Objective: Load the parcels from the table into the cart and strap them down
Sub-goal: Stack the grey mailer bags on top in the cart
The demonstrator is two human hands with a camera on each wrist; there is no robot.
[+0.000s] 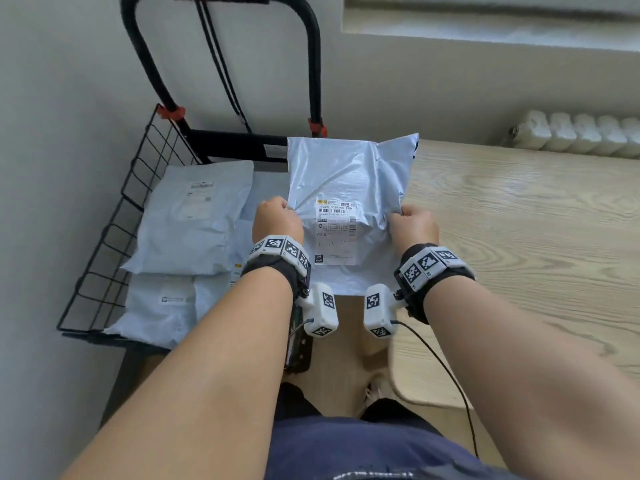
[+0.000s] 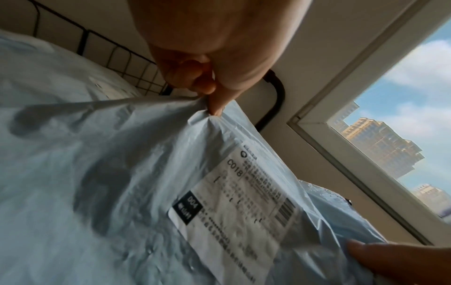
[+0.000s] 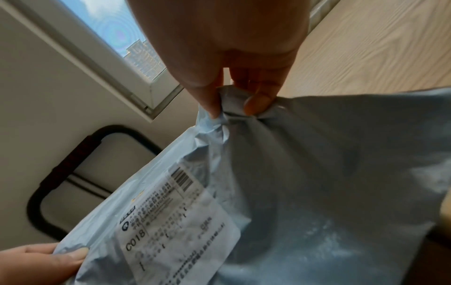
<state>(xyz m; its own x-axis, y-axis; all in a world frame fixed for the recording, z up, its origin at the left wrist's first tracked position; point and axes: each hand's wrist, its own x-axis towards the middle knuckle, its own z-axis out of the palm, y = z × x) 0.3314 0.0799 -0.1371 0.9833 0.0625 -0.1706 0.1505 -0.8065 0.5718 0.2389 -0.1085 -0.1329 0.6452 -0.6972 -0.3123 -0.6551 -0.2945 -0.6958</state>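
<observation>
I hold a pale grey-blue plastic mailer parcel (image 1: 349, 188) with a white printed shipping label (image 1: 335, 230) up in the air, between the black wire-sided folding cart (image 1: 114, 216) on my left and the light wood-grain table (image 1: 519, 237) on my right. My left hand (image 1: 277, 220) pinches the parcel's left edge, thumb and fingers bunching the plastic. My right hand (image 1: 414, 225) pinches the right edge the same way, the film crumpled between thumb and fingertips (image 3: 256, 104). The parcel hangs label-up, its far end over the cart's back bar and the table's near corner. Two more pale grey plastic mailers lie flat in the cart: one (image 1: 197, 216) farther back, one (image 1: 162, 306) nearer me, partly under the first. A white radiator (image 1: 581, 135) stands behind the table.
</observation>
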